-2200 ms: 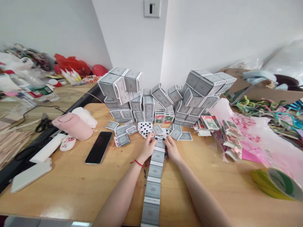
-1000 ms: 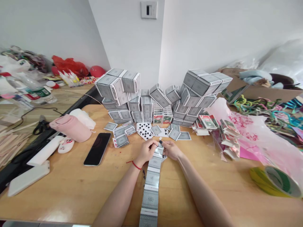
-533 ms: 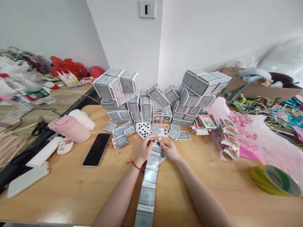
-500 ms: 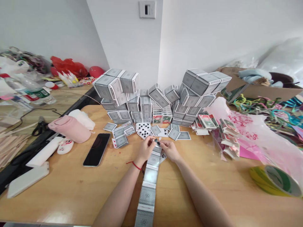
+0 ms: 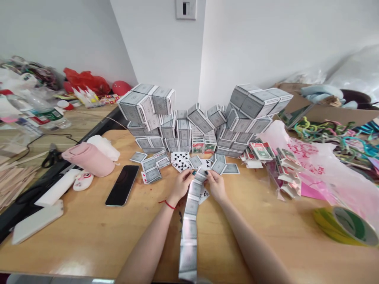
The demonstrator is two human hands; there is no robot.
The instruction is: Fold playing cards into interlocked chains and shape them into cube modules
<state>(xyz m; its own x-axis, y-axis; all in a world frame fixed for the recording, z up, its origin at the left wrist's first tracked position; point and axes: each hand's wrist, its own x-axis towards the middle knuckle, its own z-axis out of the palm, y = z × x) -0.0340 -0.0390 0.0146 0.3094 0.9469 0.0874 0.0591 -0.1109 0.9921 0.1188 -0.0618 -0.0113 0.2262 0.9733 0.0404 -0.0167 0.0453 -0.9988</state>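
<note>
A long strip of joined playing cards (image 5: 189, 230), grey patterned backs up, runs from the desk's near edge to my fingers. My left hand (image 5: 181, 184) pinches the left side of its far end between thumb and fingers. On the opposite side, my right hand (image 5: 216, 185) pinches the same end. A face-up card (image 5: 203, 195) lies partly under the strip. Just beyond my hands are loose face-up spade cards (image 5: 180, 161) and several face-down cards (image 5: 218, 166). Behind them stands a stacked structure of card-covered blocks (image 5: 183, 132), higher at both sides.
To the left lie a black phone (image 5: 122, 185), a pink roll (image 5: 88, 159) and a white box-like piece (image 5: 38, 222). Torn card boxes (image 5: 288, 167), pink-printed plastic (image 5: 310, 157) and yellow-green tape (image 5: 345, 225) are on the right. A cardboard box (image 5: 325, 112) stands behind.
My hands have moved slightly apart, the right one shifting rightward. The strip's far end has swung right with them, and the strip now bends in a curve.
</note>
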